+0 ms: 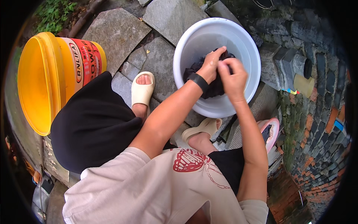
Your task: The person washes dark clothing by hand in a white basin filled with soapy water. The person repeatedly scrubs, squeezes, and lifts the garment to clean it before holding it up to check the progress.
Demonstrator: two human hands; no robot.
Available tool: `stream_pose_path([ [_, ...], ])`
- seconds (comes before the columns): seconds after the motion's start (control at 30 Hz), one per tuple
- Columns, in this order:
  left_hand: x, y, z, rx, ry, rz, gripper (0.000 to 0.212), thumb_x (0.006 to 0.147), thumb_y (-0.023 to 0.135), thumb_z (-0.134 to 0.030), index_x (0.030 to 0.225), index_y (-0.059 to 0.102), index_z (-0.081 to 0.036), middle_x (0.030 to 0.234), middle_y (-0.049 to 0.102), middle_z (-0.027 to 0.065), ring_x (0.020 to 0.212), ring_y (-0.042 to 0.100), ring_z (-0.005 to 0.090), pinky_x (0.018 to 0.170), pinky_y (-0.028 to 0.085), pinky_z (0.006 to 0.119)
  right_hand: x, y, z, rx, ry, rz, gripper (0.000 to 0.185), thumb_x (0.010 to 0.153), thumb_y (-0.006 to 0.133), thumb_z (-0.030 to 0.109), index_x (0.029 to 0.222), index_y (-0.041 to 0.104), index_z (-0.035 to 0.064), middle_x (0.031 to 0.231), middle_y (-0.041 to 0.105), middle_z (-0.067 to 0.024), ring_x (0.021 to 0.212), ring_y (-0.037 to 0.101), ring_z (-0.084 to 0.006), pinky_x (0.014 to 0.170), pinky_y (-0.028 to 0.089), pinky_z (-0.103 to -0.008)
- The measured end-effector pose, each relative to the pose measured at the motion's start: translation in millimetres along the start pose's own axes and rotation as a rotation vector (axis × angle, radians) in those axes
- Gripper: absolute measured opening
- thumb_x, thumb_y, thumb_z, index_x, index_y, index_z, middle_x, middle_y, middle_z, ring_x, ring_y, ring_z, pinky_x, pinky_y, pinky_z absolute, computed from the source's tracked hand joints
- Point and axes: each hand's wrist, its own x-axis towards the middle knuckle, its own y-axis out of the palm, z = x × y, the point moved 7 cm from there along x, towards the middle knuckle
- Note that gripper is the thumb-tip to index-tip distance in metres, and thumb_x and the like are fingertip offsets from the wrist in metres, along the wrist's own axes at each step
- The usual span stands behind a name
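Observation:
A white plastic basin [180,65] holds water and a bunched dark cloth [214,89]. Both of my hands are over the basin, close together at the cloth. My left hand [210,65], wet and with a black band [199,81] on its wrist, grips the cloth with its thumb side up. Against it, my right hand [234,77] has its fingers curled on a raised part of the cloth; its fingertips are slightly blurred. The undersides of both hands and the lower cloth are partly hidden.
A yellow plastic bucket [63,70] with a printed label stands at the left on stone paving [117,33]. At the right are a brick wall [316,117], a grey pipe end [302,65] and a pink-rimmed container [275,131]. My sandalled feet flank the basin's near side.

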Motion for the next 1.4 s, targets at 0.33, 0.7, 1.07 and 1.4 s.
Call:
stream_pose_path([
  [0.33, -11, 18, 14, 0.02, 0.075, 0.045, 0.021, 0.091, 0.044, -0.015, 0.082, 0.058, -0.005, 0.077, 0.056, 0.0071, 0.068, 0.051, 0.0138, 0.063, 0.043, 0.029, 5, -8, -23, -0.049, 0.092, -0.17, 0.019, 0.082, 0.061, 0.012, 0.067, 0.056, 0.0002, 0.06, 0.053, -0.0159, 0.053, 0.051, -0.0238, 0.055, 0.043, -0.0334],
  [0.7, -57, 81, -20, 1.717, 0.982, 0.265, 0.079, 0.063, 0.075, -0.041, 0.125, 0.045, -0.002, 0.102, 0.061, 0.0243, 0.098, 0.058, 0.0409, 0.087, 0.044, 0.042, 11, -56, -114, 0.266, 0.616, 0.478, 0.03, 0.085, 0.064, 0.03, 0.077, 0.057, 0.0015, 0.074, 0.055, 0.0008, 0.066, 0.045, -0.0055, 0.057, 0.038, -0.023],
  [1.07, -21, 46, -28, 0.597, 0.226, 0.232, 0.018, 0.076, 0.071, -0.018, 0.078, 0.063, -0.002, 0.076, 0.063, 0.0028, 0.067, 0.058, 0.01, 0.061, 0.045, 0.023, -3, -51, -100, 0.197, 0.623, 0.893, 0.057, 0.068, 0.074, 0.021, 0.117, 0.054, -0.0005, 0.105, 0.059, -0.0029, 0.096, 0.054, -0.0116, 0.089, 0.041, -0.0276],
  [1.4, -19, 33, -36, 0.26, 0.054, 0.248, 0.015, 0.08, 0.061, -0.007, 0.093, 0.058, -0.001, 0.088, 0.062, 0.0069, 0.082, 0.061, 0.0155, 0.072, 0.051, 0.026, -5, -66, -118, 0.98, 0.743, 0.313, 0.052, 0.08, 0.06, 0.008, 0.129, 0.045, 0.0089, 0.116, 0.055, -0.0111, 0.103, 0.056, -0.0173, 0.083, 0.048, -0.0319],
])
